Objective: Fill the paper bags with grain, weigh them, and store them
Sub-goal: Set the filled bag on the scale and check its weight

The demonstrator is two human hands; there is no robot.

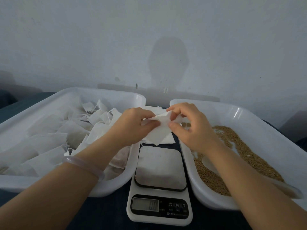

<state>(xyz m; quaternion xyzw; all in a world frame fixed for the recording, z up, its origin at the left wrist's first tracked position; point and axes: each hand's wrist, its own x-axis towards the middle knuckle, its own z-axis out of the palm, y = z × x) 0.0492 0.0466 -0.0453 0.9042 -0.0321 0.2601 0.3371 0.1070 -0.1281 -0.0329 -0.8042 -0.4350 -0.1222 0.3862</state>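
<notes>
A paper bag [160, 132] is pinched by left hand [137, 124] and right hand [188, 130] at centre frame, seemingly for opening. Grain tray [245, 118] at right and digital scale [160, 168] below are kept within reach.

One head-worn wide-angle camera looks forward and down, close over the scale [160, 168], facing the wall [83, 39].

- Both bare forearms reach forward from the lower corners and converge toward the middle.
- The left hand [137, 123] lies back-up with its fingers curled, pinching the left edge of a paper bag [160, 132].
- The right hand [187, 128] faces it, thumb low and forefinger high, pinching the same bag's right edge.
- The two hands are held close together.
- A pale bangle [83, 165] circles the left wrist.
</notes>
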